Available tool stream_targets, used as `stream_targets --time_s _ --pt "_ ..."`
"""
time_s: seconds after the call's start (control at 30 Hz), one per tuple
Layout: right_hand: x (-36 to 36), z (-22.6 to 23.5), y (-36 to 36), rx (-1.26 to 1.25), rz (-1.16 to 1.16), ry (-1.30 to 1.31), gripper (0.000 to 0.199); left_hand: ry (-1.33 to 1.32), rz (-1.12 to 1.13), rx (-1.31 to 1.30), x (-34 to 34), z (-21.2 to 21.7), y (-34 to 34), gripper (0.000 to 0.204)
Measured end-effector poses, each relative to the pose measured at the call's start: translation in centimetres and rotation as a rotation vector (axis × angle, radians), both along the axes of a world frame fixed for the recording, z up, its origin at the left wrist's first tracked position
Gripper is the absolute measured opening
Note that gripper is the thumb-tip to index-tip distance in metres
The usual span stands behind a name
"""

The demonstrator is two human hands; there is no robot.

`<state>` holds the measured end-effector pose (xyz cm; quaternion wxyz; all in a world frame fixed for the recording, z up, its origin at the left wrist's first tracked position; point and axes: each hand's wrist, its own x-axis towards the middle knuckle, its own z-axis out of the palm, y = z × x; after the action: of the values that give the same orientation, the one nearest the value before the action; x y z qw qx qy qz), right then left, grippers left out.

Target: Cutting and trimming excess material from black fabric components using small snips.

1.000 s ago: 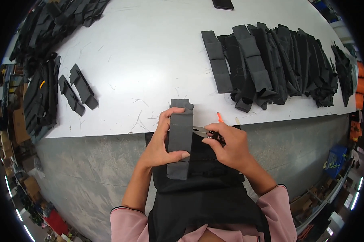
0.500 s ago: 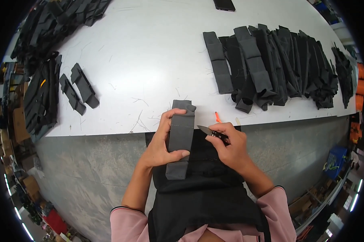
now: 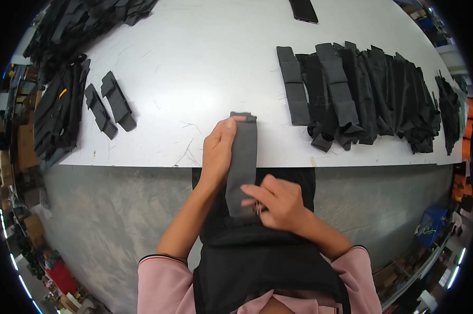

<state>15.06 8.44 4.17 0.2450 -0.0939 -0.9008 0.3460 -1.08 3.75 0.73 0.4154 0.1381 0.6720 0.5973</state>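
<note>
My left hand (image 3: pixel 220 149) grips the far end of a dark grey fabric strip (image 3: pixel 244 152), its fingers closed at the upper left side. The strip runs lengthwise from the table edge toward my lap, over my black apron (image 3: pixel 268 256). Close by the strip's near end, my right hand (image 3: pixel 283 203) is slightly blurred, index finger pointing at the fabric. Its other fingers curl round a small black-handled blade (image 3: pixel 258 209), mostly hidden by the hand. Whether the right fingers touch the strip I cannot tell.
On the white table (image 3: pixel 179 99), a row of grey fabric strips (image 3: pixel 370 99) lies at right. Two folded pieces (image 3: pixel 118 102) sit at left beside a dark fabric pile (image 3: pixel 61 118). A black phone (image 3: pixel 303 10) rests at the back. Loose threads lie about.
The strip now shows a smooth face without the earlier stitched line, and my left hand has shifted to its far end. My right hand has moved nearer and left, its blade now tucked in.
</note>
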Motion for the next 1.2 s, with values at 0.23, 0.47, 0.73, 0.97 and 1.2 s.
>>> stream_targets --time_s 0.23,0.47,0.73,0.97,1.2 --pt "-1.4 -0.7 2.1 -0.396 -0.247 0.029 0.011 -0.107 0.073 0.153 0.1 -0.5 -2.3 0.034" --pt "-2.2 -0.3 3.7 -1.29 -0.233 -0.335 0.02 0.191 -0.304 0.126 1.4 0.8 -4.0 0.023" --pt "0.2 -0.7 2.4 -0.614 -0.448 0.046 0.025 -0.044 -0.118 0.057 2.8 0.7 -3.5 0.017" --pt "-0.3 0.6 2.7 -0.11 -0.327 -0.03 0.023 0.117 -0.118 0.04 3.4 0.5 -3.5 0.016" --pt "-0.6 0.0 2.8 -0.099 -0.366 -0.011 0.022 0.262 -0.086 0.031 3.4 0.5 -3.5 0.015"
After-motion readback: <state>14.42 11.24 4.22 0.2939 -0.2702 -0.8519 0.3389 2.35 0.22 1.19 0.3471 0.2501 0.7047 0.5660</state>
